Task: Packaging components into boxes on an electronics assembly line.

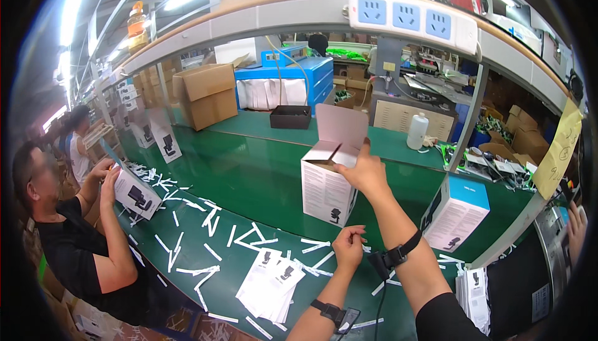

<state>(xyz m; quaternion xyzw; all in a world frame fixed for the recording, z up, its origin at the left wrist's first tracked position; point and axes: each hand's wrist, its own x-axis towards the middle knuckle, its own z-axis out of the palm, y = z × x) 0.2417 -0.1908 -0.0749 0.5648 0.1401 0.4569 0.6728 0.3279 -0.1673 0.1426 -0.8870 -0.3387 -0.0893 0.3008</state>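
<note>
A white carton printed with a microphone stands upright on the green bench, its tall lid flap raised. My right hand grips its open top at the right corner, thumb on the near edge and fingers by the flap. Lower down, near the carton's foot, my left hand is closed with the fingers curled inward; whether anything is in them is hidden. A stack of printed leaflets lies on the bench left of my left forearm. Right of my right arm stands a closed carton with a blue top.
Paper strips litter the bench. At left a person in black holds another carton. Behind are a brown box, a black tray and a bottle. A shelf rail with a power strip crosses overhead.
</note>
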